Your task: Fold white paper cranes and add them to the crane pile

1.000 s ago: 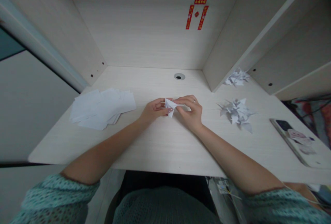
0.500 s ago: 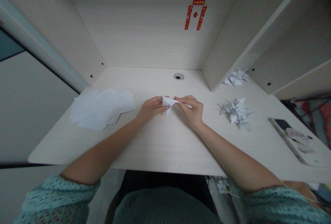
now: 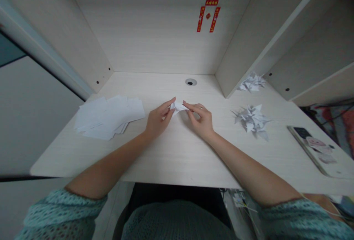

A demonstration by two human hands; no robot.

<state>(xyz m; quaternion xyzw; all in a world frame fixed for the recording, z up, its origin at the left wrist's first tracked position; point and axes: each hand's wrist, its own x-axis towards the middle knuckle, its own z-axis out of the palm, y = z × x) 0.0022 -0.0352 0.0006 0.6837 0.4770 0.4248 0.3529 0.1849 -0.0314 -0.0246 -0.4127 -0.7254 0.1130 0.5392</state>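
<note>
Between my two hands, above the middle of the desk, is a small white folded paper crane (image 3: 178, 108). My left hand (image 3: 159, 119) is closed, pinching its left end between thumb and fingers. On the other side my right hand (image 3: 201, 119) grips the right end with thumb and forefinger, a ring showing on one finger. Fingertips hide parts of the folds. To the left lies a spread stack of white paper sheets (image 3: 107, 114). A heap of folded white paper cranes (image 3: 253, 120) rests to the right.
A second heap of folded paper (image 3: 252, 82) sits behind, beside the upright divider panel (image 3: 249, 44). Far right lies a phone (image 3: 318, 151) in a stickered case. A round cable hole (image 3: 191, 82) is set into the desk (image 3: 166, 158) near the back wall.
My left hand has turned and shifted its grip, its forefinger now pointing up along the paper. The right hand has moved slightly left, and the folded paper sits at a different angle.
</note>
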